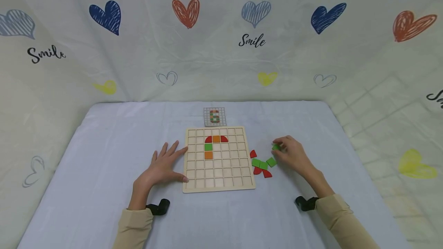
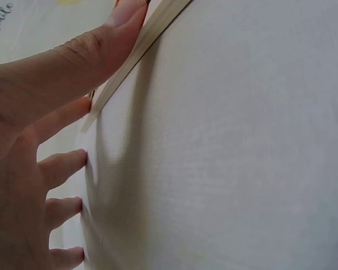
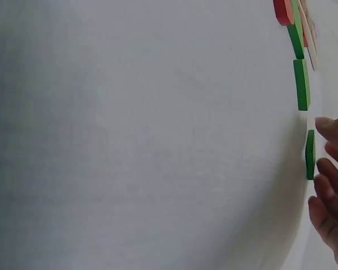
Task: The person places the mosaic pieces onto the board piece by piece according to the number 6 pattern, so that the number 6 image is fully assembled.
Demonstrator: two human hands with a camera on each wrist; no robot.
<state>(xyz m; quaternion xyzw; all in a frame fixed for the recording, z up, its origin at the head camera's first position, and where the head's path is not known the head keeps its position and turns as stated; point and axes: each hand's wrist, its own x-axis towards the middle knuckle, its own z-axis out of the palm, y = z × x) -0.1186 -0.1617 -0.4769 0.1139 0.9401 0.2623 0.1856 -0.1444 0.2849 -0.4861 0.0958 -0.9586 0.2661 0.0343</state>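
Observation:
A square wooden grid board (image 1: 228, 172) lies in the middle of the cloth. Set in its cells are red quarter-round tiles (image 1: 224, 139), orange tiles (image 1: 209, 155) and one green tile (image 1: 208, 147). My left hand (image 1: 160, 169) is spread along the board's left side, thumb and index finger touching its edge; in the left wrist view the other fingertips (image 2: 74, 160) rest on the cloth. To the right of the board, my right hand (image 1: 293, 155) hovers around a loose green square tile (image 1: 275, 146). The right wrist view shows this tile (image 3: 310, 155) flat on the cloth, the loosely bent fingers (image 3: 330, 194) apart from it.
Several loose green squares (image 1: 263, 165) and red quarter-rounds (image 1: 267, 173) lie beside the board's right edge. A small pattern card (image 1: 222, 122) with a coloured grid design lies behind the board. Beyond the table hangs a white cloth (image 1: 214, 53) printed with hearts.

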